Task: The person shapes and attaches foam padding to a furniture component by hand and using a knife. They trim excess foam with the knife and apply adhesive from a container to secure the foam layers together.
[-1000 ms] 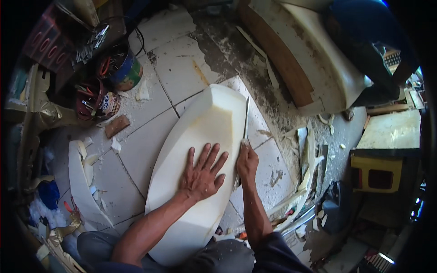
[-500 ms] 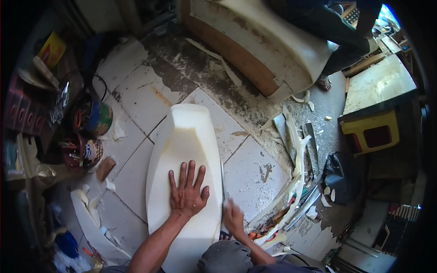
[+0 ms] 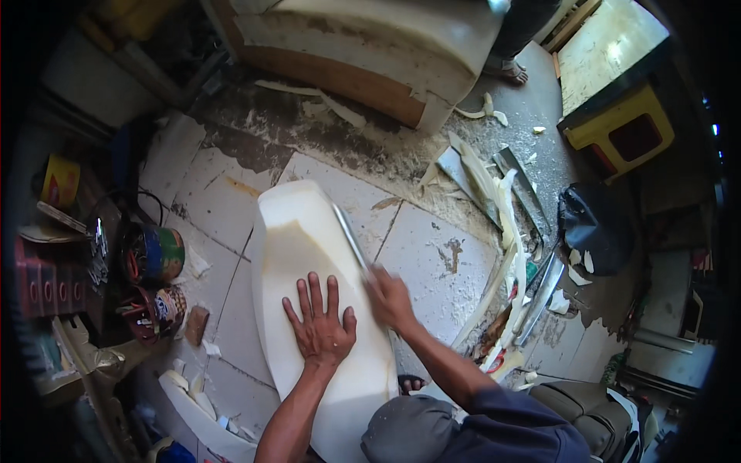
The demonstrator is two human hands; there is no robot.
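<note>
Head view: foam slab (image 3: 309, 255) lies on cracked, littered floor tiles (image 3: 440, 255).

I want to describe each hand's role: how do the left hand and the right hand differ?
The left hand lies flat, fingers spread, on the white foam piece; the right hand is closed around a long knife at the foam's edge. The left is sharp; the right is blurred. Both are bare.

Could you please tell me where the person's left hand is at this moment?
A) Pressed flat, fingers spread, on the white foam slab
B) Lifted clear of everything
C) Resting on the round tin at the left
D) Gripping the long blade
A: the left hand lies palm down with spread fingers on the white foam slab, while the right hand holds the long blade along the slab's right edge.
</note>
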